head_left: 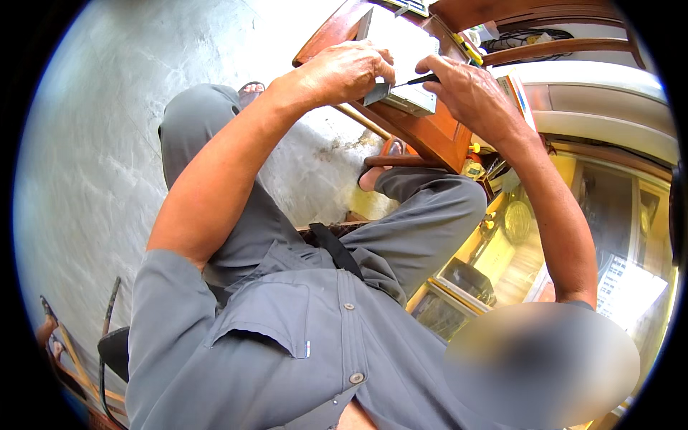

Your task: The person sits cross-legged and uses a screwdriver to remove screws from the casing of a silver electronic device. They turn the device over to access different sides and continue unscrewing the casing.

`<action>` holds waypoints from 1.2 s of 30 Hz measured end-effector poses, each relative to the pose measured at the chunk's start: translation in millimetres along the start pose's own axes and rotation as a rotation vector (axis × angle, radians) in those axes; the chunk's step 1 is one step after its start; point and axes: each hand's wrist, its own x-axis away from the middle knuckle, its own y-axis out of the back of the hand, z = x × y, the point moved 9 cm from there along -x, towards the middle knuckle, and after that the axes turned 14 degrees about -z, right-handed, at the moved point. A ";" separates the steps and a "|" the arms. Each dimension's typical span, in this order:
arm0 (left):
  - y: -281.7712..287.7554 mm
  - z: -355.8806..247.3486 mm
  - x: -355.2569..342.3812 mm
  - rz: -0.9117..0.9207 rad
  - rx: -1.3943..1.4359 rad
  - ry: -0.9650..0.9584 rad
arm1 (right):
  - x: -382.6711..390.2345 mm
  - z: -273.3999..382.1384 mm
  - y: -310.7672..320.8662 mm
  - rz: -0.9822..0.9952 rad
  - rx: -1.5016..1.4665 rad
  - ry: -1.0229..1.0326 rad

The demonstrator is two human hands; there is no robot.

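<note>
A pale metal box (408,43) rests on a wooden table (331,36) at the top middle. My left hand (351,72) is at its left side, fingers curled on a small grey metal piece (375,93) at the near corner. My right hand (466,92) grips a thin tool with a dark handle (424,79), like a screwdriver, its shaft pointing left to that corner by my left fingers.
A wooden rack with coiled dark cables (530,39) stands at the top right. A yellow glass-fronted cabinet (519,236) fills the right side. My legs in grey trousers (423,208) are bent below the table, over a pale floor (93,179). Chair legs (107,315) show at lower left.
</note>
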 end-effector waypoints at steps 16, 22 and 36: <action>8.7 -7.2 1.8 0.019 0.037 0.006 | -1.4 -7.5 -6.0 0.037 -0.172 -0.265; 5.2 -2.2 2.4 0.009 0.055 0.040 | 2.0 -19.6 -14.8 0.155 -0.324 -0.432; 9.6 -4.4 3.8 0.042 0.078 0.064 | 1.9 1.6 1.1 -0.026 -0.024 0.017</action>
